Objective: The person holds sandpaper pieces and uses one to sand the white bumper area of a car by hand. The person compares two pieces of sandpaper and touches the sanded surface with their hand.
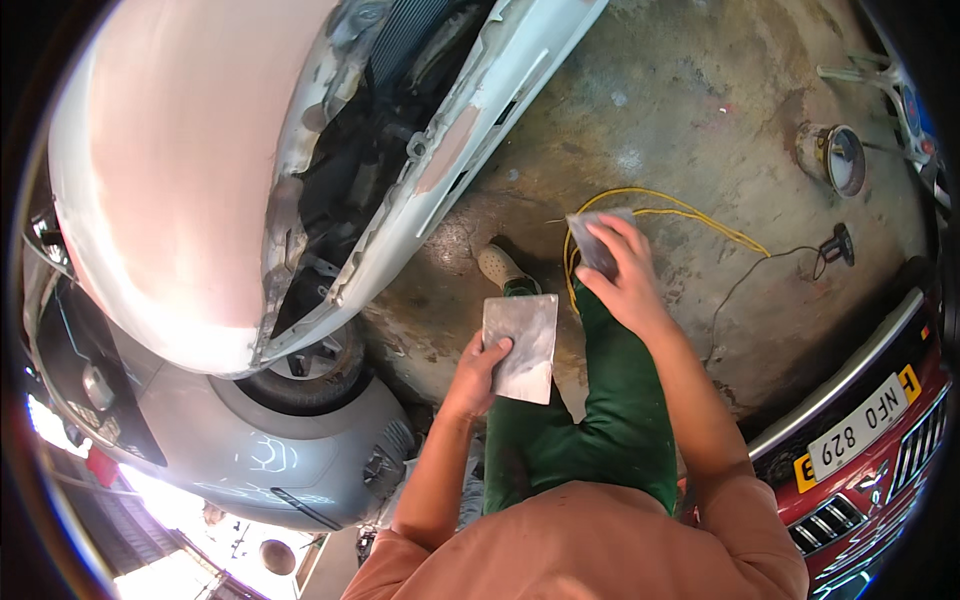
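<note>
My left hand (482, 366) grips a flat grey rectangular metal plate (521, 345) by its left edge, held out in front of my green trousers. My right hand (622, 272) is raised a little farther out and pinches a small grey flexible spreader (592, 236) between fingers and thumb. The two hands are apart, the spreader above and right of the plate. A white car with its front bumper (470, 130) hanging loose and patched with filler stands to my left.
A yellow cable (690, 215) loops over the stained concrete floor beyond my hands. An open tin can (835, 157) and a small black tool (836, 245) lie at the right. A red car's front (860, 450) is at lower right. My shoe (500, 267) stands by the bumper.
</note>
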{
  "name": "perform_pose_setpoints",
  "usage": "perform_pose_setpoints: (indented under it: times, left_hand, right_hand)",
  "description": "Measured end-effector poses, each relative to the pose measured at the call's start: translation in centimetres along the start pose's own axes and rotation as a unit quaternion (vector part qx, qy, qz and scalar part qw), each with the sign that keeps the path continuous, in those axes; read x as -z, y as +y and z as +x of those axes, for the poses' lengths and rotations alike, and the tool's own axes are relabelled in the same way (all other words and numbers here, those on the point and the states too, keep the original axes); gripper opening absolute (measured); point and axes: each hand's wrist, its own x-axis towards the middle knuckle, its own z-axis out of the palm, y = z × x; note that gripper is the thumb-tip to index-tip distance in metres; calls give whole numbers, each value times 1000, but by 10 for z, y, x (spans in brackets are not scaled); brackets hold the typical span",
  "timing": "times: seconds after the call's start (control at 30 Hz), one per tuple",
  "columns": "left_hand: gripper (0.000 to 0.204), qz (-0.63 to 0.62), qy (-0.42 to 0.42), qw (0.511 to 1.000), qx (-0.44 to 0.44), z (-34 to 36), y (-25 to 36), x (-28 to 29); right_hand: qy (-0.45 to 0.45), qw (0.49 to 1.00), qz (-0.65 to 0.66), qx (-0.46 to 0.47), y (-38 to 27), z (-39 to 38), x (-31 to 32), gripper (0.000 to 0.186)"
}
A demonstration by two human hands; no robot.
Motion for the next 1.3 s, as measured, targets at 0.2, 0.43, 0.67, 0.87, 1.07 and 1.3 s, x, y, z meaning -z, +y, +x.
perform_pose_setpoints:
  times: [0.2,0.43,0.67,0.87,1.07,1.3]
  left_hand:
    - [39,-48,71,993,82,46,-109,99]
    - [39,-77,79,981,159,53,-157,152]
    - [55,-60,63,976,198,59,-141,202]
    - [59,-27,57,972,226,59,-114,219]
    - [58,-33,23,973,226,68,-115,245]
    - [50,-48,18,971,233,66,-110,240]
  right_hand:
    - [133,985,-102,40,-43,79,-91,52]
    - [208,962,-174,30,-53,131,-130,50]
    - [275,942,-192,22,-52,146,-150,48]
    - [255,947,-195,4,-63,118,-199,50]
    - [205,965,-163,-15,-82,76,-249,53]
    - [213,977,-4,17,-52,71,-210,58]
